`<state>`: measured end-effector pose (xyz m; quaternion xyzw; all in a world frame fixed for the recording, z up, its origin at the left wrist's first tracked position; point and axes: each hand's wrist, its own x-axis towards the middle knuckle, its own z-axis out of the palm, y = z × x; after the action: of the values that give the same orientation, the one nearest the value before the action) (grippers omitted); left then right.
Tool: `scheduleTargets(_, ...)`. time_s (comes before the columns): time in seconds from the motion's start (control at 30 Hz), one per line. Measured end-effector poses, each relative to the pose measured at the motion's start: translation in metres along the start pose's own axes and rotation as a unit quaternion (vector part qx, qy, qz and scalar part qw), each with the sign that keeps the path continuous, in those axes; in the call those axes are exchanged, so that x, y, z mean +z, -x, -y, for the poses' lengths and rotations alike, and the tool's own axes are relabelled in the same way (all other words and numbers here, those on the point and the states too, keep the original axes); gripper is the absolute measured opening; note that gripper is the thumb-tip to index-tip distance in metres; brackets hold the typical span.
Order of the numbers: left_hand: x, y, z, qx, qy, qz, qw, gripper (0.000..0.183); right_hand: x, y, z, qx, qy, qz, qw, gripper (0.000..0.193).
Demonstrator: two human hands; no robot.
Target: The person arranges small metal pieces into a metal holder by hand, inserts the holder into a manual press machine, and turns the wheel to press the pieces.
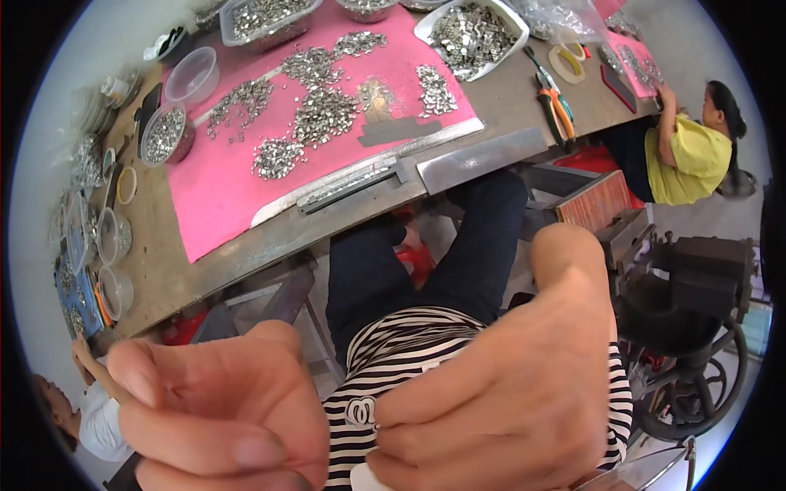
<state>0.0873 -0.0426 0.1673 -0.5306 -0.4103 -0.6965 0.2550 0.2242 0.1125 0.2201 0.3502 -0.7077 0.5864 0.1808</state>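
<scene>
My left hand (225, 405) is raised close to the camera at the lower left, palm turned partly up, its fingers curled in. Whatever may lie within its fingers is too small or hidden to make out. To its right is my right hand (508, 385), back of the hand toward me, fingers bent down and together; their tips are hidden. The hands are apart, in front of my striped shirt (417, 331). Beyond them, small silvery metal pieces (323, 114) lie in several heaps on a pink sheet (217, 192) on the workbench.
At the bench's near edge lie a slotted metal bar (352, 188) and a flat metal plate (483, 159). Pliers (557, 110) lie to the right. A white dish (475, 41) and clear tubs (168, 135) hold metal pieces. A handwheel machine (688, 327) stands right. Other people (692, 151) sit at both sides.
</scene>
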Motion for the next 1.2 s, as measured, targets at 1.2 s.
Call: scheduleTargets(1.2, -0.066, 0.072, 0.216, -0.277, -0.314, 0.201, 0.886, 0.036, -0.083, 0.003, -0.299, 0.239, 0.433, -0.07, 0.866, 0.029)
